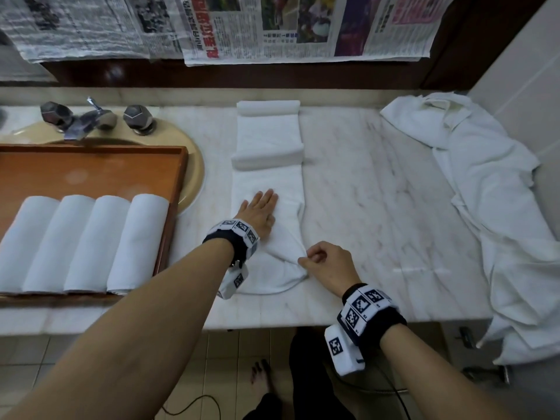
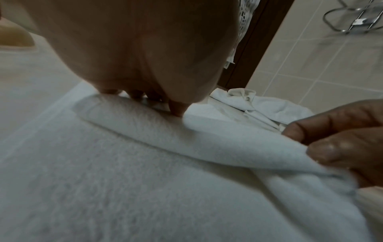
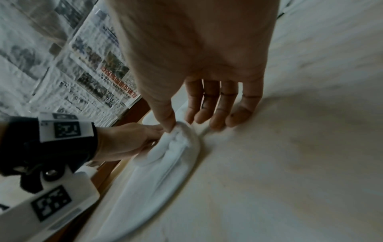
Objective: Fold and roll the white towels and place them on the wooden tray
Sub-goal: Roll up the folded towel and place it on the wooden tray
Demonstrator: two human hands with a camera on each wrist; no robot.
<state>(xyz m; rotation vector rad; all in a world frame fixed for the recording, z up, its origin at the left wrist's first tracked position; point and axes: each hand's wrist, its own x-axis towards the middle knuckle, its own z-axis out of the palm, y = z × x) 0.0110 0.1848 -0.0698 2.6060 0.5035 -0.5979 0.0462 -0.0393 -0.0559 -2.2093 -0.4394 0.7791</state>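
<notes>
Closest to the head camera, two bare forearms with marker-covered wristbands are reaching over the marble surface [image 1: 378,189]. Lying flat with straight fingers, the left hand [image 1: 260,212] is pressing down on a long white towel [image 1: 268,183] stretched lengthwise away from the person in the middle of the surface. Just beside it, the right hand [image 1: 328,265] is pinching the towel's near corner between thumb and forefinger, lifting a fold off the surface; in the right wrist view its other fingers [image 3: 238,114] are hanging loosely toward the marble. Both hands are working close together on the same towel. Further along, the towel is bunching into two raised folds across its width.

To the left, a wooden tray [image 1: 178,177] is sitting over a beige sink [image 1: 194,177] and carrying four rolled towels [image 1: 88,241] side by side. A heap of unfolded white towels [image 1: 485,183] is lying at the right end, draping over the edge. Newspaper sheets [image 1: 272,28] are hanging along the back.
</notes>
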